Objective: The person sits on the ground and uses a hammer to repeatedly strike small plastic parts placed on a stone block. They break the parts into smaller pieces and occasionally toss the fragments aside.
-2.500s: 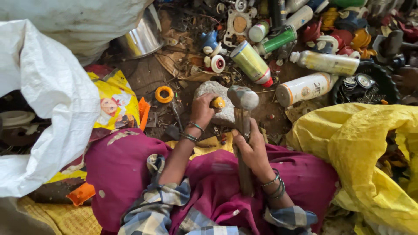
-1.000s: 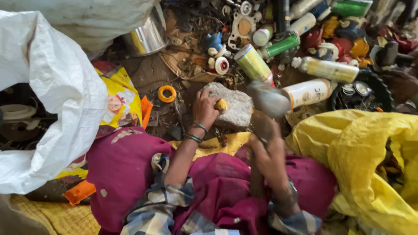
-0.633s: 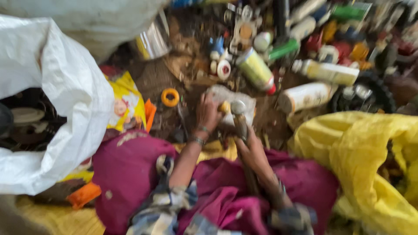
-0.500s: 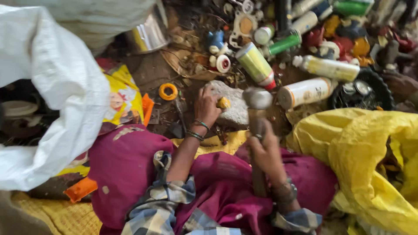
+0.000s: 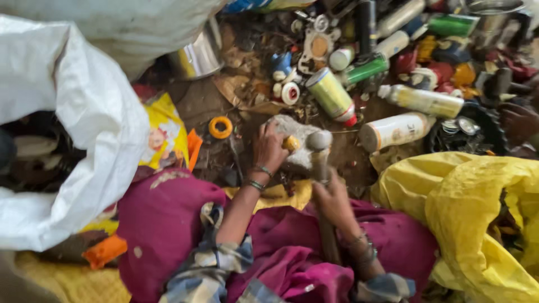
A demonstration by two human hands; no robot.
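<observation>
My left hand (image 5: 269, 147) pins a small yellow piece (image 5: 291, 143) on the grey stone (image 5: 297, 147). My right hand (image 5: 331, 197), just below the stone, grips the hammer (image 5: 319, 141), its head touching the stone beside the piece. An orange ring (image 5: 220, 127) lies left of the stone, a white spray can (image 5: 396, 130) to its right, and a yellow sack (image 5: 477, 213) lower right.

The long wooden hammer handle (image 5: 328, 247) is partly hidden behind the right hand (image 5: 332, 197). The small yellow object (image 5: 291, 143) is blurred, kind untellable. The crumpled yellow plastic sack (image 5: 466, 213) is cut off at the right edge.
</observation>
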